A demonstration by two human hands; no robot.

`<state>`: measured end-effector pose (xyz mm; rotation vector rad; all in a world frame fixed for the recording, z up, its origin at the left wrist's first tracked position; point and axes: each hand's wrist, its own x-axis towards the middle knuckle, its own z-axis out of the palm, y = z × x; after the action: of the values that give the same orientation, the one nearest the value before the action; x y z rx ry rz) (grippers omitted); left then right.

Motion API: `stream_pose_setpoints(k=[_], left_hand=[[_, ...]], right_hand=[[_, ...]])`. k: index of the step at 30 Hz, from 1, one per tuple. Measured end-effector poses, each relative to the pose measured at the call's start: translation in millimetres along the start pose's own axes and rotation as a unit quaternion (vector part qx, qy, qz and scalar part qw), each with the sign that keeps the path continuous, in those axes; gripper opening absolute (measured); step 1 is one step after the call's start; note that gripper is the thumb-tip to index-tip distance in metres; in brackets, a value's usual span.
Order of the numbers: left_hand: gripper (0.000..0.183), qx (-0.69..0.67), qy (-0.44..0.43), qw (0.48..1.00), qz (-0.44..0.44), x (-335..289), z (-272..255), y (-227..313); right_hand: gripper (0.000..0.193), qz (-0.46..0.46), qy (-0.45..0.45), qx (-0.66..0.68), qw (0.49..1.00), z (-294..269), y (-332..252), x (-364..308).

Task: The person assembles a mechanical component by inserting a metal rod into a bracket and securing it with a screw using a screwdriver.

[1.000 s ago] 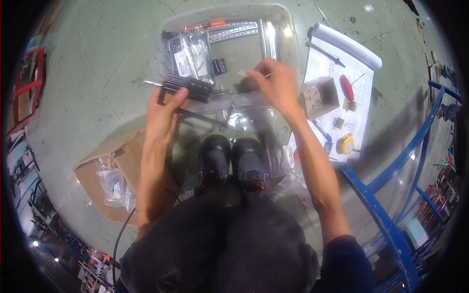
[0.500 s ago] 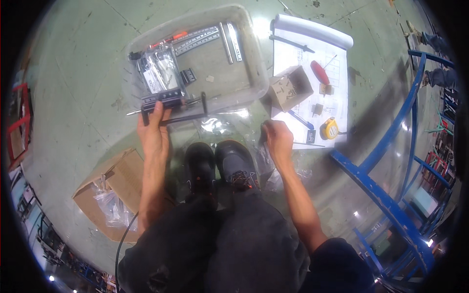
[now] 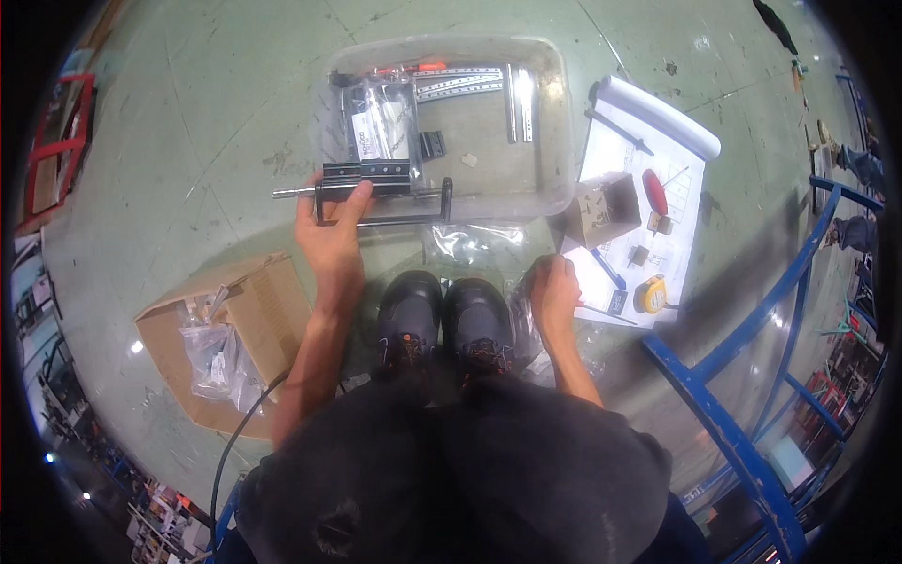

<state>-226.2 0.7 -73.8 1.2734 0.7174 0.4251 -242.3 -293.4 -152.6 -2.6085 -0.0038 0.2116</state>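
Observation:
My left hand (image 3: 331,252) is closed around a dark metal bracket assembly (image 3: 366,172), thumb across its front. The assembly has a black block with screw heads, a silver rod sticking out to the left and a long dark frame reaching right. It is held over the near edge of a translucent plastic tub (image 3: 554,202). My right hand (image 3: 554,293) hovers low beside my right shoe, fingers curled together, near clear plastic film (image 3: 526,324). Whatever its fingers may hold is hidden.
Inside the tub lie metal slide rails (image 3: 460,85) and bagged parts (image 3: 381,122). On a paper drawing (image 3: 691,188) rest a small open carton (image 3: 606,211), red-handled screwdriver (image 3: 655,191) and yellow tape measure (image 3: 651,294). A cardboard box (image 3: 268,305) stands left; a blue metal frame (image 3: 723,404), right.
The view has turned, so the tub and drawing appear farther right. The bracket assembly in my left hand now looks more level, with my thumb across its front. My right hand stays curled.

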Motion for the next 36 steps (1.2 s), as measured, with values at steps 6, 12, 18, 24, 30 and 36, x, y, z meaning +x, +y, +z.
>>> stream_pose_setpoints(k=[6, 12, 18, 24, 30, 36], left_hand=[[0.045, -0.109, -0.009, 0.993, -0.053, 3.5, -0.3, -8.0], [0.038, -0.293, -0.031, 0.943, -0.158, 2.0, -8.3, -13.8], [0.051, -0.323, -0.006, 0.911, -0.257, 0.3, -0.9, -7.5], [0.044, -0.307, -0.095, 0.914, -0.246, 0.2, 4.7, -0.1], [0.04, -0.317, -0.152, 0.879, -0.321, -3.0, 2.8, -11.8], [0.038, -0.258, -0.111, 0.792, -0.542, -53.2, -7.5, -0.8]], right_hand=[[0.023, 0.056, -0.022, 0.045, 0.997, -3.9, -3.8, 5.4], [0.019, 0.08, -0.03, 0.086, 0.993, 2.2, 2.1, 5.7], [0.016, -0.009, -0.005, 0.011, 1.0, -23.6, -10.5, 9.4], [0.016, 0.078, -0.007, 0.273, 0.959, -75.2, -69.1, 27.9], [0.017, 0.081, -0.075, 0.532, 0.84, -101.6, -116.7, 44.6], [0.013, -0.01, -0.211, 0.583, 0.785, -114.4, -120.4, 33.7]])
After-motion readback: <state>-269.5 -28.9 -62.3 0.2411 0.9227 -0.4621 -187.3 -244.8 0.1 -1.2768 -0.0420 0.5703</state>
